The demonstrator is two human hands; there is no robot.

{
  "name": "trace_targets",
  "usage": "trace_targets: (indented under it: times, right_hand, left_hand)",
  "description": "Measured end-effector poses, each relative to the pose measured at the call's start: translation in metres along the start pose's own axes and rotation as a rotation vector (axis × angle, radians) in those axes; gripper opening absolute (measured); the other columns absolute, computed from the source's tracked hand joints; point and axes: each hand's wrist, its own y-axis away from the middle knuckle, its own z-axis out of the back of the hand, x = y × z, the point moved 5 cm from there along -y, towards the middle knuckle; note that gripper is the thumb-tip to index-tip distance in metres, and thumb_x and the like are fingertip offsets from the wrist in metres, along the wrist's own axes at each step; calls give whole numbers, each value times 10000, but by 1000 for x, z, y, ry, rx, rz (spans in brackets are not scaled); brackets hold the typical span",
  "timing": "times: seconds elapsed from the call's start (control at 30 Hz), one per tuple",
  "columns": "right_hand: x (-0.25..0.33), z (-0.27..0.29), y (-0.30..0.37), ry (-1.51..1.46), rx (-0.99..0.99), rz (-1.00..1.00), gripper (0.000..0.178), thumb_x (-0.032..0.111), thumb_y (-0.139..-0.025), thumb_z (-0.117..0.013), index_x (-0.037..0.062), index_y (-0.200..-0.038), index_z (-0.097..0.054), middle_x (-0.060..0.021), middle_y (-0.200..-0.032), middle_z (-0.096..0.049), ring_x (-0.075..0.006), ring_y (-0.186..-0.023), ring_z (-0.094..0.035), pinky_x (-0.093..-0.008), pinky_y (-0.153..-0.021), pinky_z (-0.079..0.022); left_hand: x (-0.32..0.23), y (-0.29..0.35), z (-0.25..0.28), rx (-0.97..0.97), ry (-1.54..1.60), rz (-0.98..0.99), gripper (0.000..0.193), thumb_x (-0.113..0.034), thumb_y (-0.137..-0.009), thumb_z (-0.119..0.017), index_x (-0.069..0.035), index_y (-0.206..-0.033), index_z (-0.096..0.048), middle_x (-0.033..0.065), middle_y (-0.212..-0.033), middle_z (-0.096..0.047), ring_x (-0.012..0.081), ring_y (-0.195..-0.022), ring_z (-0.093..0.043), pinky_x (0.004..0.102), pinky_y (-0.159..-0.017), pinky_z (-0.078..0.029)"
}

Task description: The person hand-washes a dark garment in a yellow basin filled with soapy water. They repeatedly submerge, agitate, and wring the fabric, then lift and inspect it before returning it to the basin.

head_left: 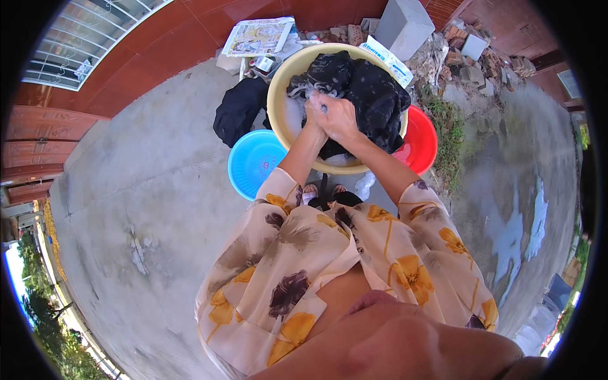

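A wide cream-yellow basin (277, 107) holds wet black clothes (380, 88) flecked with white suds (294, 114). My left hand (313, 118) and my right hand (339, 117) meet over the left half of the basin, closed and pressed together at the black cloth. Foam clings to the fingers. The right hand covers much of the left, so the exact fold of cloth between them is hidden.
Left of the yellow basin are a blue basin (242, 163) and a dark cloth heap (237, 112); a red basin (428, 140) is on its right. Behind stand a printed board (259, 37), a white-and-blue packet (387, 59), a grey block (405, 28) and brick rubble (472, 75).
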Motion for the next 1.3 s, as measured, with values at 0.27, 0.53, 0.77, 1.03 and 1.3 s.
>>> trace_targets:
  times: [0.27, 0.53, 0.77, 1.03, 1.3]
  right_hand:
    - [-81, -4, -24, 68, -1, -344, 290, 355, -931, -593, 121, -977, -757, -263, -786, -675, -440, -760, -681, -509, -735, -566]
    - [-42, -7, -9, 99, 27, -191, 298, 349, -944, -587, 106, -945, -761, -250, -796, -680, -437, -751, -677, -529, -733, -547]
    - [-103, 82, -59, -318, 217, -201, 534, 507, -986, -560, 72, -1284, -650, -178, -1229, -674, -316, -1204, -605, -369, -1053, -443]
    - [-105, 76, -42, 575, 496, 277, 178, 199, -905, -660, 95, -1033, -725, -148, -1154, -691, -323, -1068, -644, -381, -988, -462]
    - [-117, 103, -64, -396, -127, -442, 235, 168, -972, -593, -10, -1114, -650, -20, -919, -661, -119, -856, -571, -272, -825, -461]
  left_hand:
    - [-1, -16, 31, -44, -226, 49, 536, -426, -973, -559, 19, -1271, -566, 137, -1189, -641, 241, -1062, -626, 422, -898, -519]
    - [-20, 6, 0, -48, -318, 4, 564, -428, -954, -620, -38, -1343, -498, 152, -1242, -588, 255, -1064, -635, 465, -892, -539]
    - [-106, 23, 33, -65, -753, -285, 745, -426, -922, -681, 72, -1411, -418, 193, -1334, -579, 285, -1173, -605, 376, -1006, -458]
    - [-63, 65, -70, 304, -2049, -932, 562, -336, -864, -740, 28, -1261, -579, 171, -1330, -565, 364, -1206, -537, 525, -1061, -379]
    - [-56, 77, -44, 309, -1118, -393, 656, -449, -947, -647, -2, -1409, -516, 211, -1388, -529, 340, -1301, -523, 388, -1087, -409]
